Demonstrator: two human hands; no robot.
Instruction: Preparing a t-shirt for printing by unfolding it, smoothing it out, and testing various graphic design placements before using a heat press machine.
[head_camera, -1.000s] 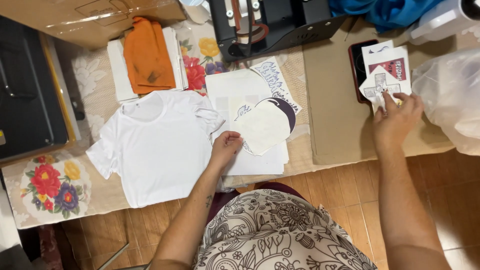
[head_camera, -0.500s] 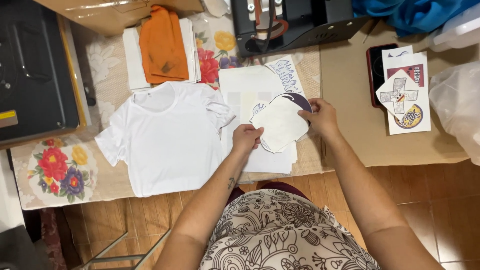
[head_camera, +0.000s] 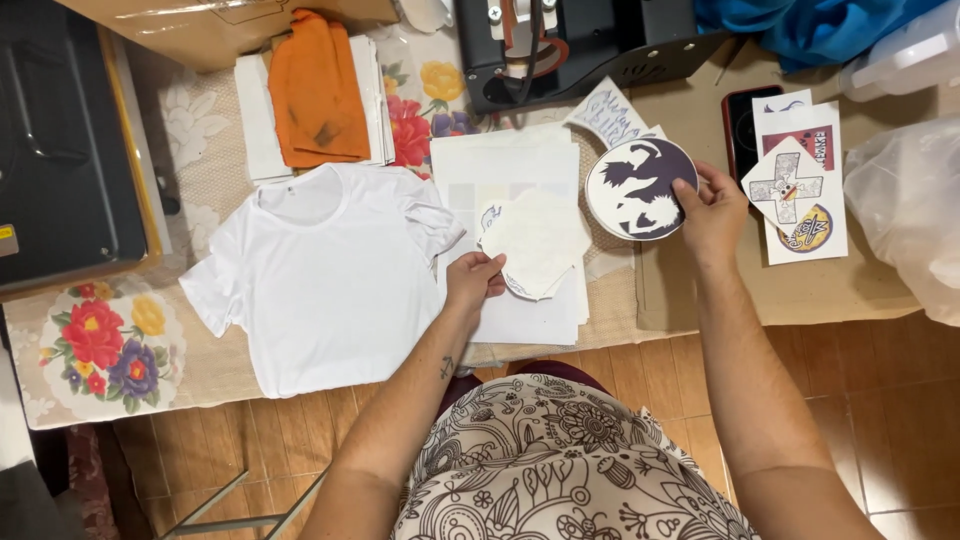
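Note:
A small white t-shirt (head_camera: 325, 275) lies flat on the table. Right of it sits a stack of white sheets (head_camera: 520, 180) with several round paper cut-outs (head_camera: 538, 245) on top. My left hand (head_camera: 475, 280) pinches the left edge of those cut-outs. My right hand (head_camera: 712, 212) holds a round print with a dark purple silhouette design (head_camera: 638, 187) by its right edge, face up, just right of the stack.
A folded orange cloth (head_camera: 315, 90) lies on white sheets at the back. A black press machine (head_camera: 570, 40) stands behind the stack, another black machine (head_camera: 60, 150) at far left. Printed designs (head_camera: 800, 195) and a phone (head_camera: 742, 130) lie right, beside a plastic bag (head_camera: 910, 220).
My right hand came back from the printed designs on the right to the stack, then lifted the round dark print off to the right. My left hand stayed on the cut-outs.

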